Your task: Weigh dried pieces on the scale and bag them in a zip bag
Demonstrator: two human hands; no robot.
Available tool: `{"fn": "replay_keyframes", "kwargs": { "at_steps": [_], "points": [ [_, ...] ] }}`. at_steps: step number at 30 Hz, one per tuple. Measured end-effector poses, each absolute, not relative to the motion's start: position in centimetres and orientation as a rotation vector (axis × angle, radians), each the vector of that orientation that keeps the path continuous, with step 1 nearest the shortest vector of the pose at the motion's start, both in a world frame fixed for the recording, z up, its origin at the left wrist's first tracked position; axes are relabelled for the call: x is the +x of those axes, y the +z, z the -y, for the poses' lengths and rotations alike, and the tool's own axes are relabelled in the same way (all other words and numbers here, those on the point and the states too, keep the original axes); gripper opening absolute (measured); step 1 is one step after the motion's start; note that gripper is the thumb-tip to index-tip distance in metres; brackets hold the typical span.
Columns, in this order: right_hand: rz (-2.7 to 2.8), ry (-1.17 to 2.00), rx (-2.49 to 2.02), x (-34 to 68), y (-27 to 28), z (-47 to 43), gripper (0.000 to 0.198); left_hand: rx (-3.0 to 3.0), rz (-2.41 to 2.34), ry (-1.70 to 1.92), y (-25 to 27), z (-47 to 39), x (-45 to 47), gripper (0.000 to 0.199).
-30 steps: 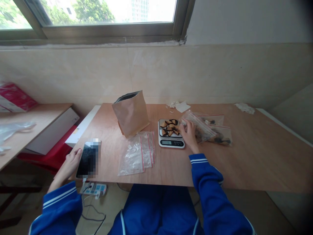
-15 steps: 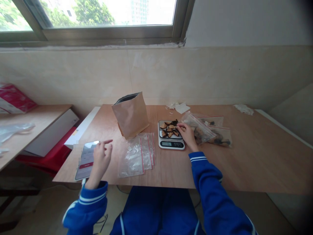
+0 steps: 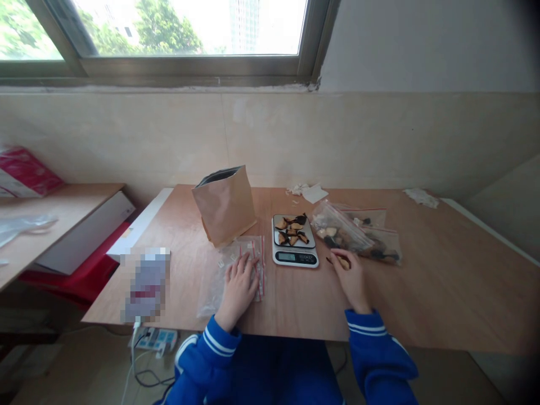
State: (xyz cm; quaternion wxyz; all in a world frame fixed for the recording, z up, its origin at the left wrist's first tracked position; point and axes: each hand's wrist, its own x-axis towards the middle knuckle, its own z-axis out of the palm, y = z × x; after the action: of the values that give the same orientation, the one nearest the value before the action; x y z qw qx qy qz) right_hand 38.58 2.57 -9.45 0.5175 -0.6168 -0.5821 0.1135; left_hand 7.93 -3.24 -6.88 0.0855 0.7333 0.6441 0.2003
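Observation:
My left hand [image 3: 240, 284] lies with fingers stretched out on the clear zip bags [image 3: 213, 287], which have red seal lines. In my right hand [image 3: 351, 275], thumb and fingers pinch a dried brown-and-tan piece [image 3: 343, 262] just above the table, to the right of the scale. Several similar dried pieces [image 3: 293, 228] rest on the pan of the white kitchen scale [image 3: 276, 262], whose display is lit but too small to read. Behind the bags stands a brown paper pouch [image 3: 225, 205], its top open.
Filled zip bags [image 3: 343, 233] lie right of the scale. White paper scraps [image 3: 314, 193] are at the table's back edge. A phone [image 3: 147, 287], blurred out, lies at the left with a cable plugged in. A power strip [image 3: 156, 338] is below.
My left hand has moved right from over the phone onto the zip bags. My right hand has come back from the scale pan toward me, with a dried piece in its fingers.

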Motion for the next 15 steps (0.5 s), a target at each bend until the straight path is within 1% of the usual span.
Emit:
{"fn": "replay_keyframes", "kwargs": {
  "at_steps": [3, 6, 11, 15],
  "points": [
    [1.358, 0.394, -1.557, 39.9, -11.4, 0.0, 0.034, 2.273, -1.970, 0.592, -7.2, 3.3, 7.9, 0.038],
    [1.294, 0.452, -1.596, 40.5, -12.2, 1.1, 0.036, 2.320, -1.998, 0.605, -7.3, 3.3, 8.0, 0.037],
    [1.422, 0.285, -1.615, 40.4, -11.8, 1.0, 0.041, 2.312, -1.980, 0.621, -7.1, 3.2, 7.9, 0.037],
    [1.412, 0.149, -1.705, 40.0, -11.5, 1.2, 0.052, 2.291, -1.968, 0.643, -7.1, 3.2, 7.9, 0.038]
  ]
}}
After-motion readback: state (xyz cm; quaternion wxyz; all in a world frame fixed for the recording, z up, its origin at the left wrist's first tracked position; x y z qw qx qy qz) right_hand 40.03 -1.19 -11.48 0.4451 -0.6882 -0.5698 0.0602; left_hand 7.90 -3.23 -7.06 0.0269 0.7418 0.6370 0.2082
